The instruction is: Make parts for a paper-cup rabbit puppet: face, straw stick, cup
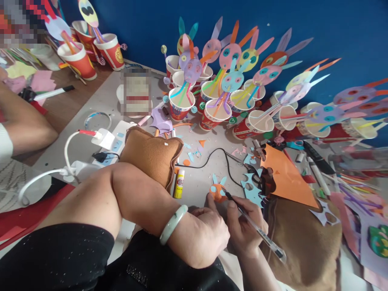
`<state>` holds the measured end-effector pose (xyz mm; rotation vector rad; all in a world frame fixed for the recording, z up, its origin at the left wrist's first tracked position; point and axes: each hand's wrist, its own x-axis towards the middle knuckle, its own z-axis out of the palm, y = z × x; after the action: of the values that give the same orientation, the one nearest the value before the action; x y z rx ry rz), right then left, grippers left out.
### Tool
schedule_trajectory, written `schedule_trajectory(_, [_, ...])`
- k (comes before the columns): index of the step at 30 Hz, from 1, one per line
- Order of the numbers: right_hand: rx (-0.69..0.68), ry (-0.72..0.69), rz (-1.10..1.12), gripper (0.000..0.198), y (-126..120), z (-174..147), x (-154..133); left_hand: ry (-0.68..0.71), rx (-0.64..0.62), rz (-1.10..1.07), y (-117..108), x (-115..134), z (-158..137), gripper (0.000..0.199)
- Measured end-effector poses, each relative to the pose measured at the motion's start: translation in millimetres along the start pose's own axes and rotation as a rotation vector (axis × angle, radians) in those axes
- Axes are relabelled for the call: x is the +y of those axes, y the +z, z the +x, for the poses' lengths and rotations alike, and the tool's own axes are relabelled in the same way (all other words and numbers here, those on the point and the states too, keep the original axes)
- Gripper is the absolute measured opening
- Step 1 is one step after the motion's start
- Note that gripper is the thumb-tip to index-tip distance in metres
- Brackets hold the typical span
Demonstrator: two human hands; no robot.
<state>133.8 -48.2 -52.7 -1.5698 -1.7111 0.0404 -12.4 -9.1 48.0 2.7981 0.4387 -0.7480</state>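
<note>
On the grey table lies a small orange paper rabbit face [217, 193] with light blue ears and blue eye circles. My left hand [209, 226] has its fingers curled, and a fingertip holds down the lower left edge of the face. My right hand [247, 224] is closed round a clear-barrelled black pen [253, 224], its tip touching or just above the right side of the face. A yellow glue stick [179, 184] lies left of the face. To the right are light blue paper with cut-out holes [254, 190] and a large orange sheet [289, 178].
Paper cups [215, 115] with paper rabbits on coloured stems line the blue wall. A brown plush cushion [148, 155] borders my left arm; brown fabric [303, 238] lies right. A black cable [206, 161] crosses the table. Another person's arm [27, 117] is at left, near white chargers [104, 139].
</note>
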Motion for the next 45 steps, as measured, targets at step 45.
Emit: schedule_trajectory(45, [0.023,-0.025,0.056,0.006,1.2,0.8,-4.2,0.023,-0.012,0.014,2.9,0.4,1.0,0.045])
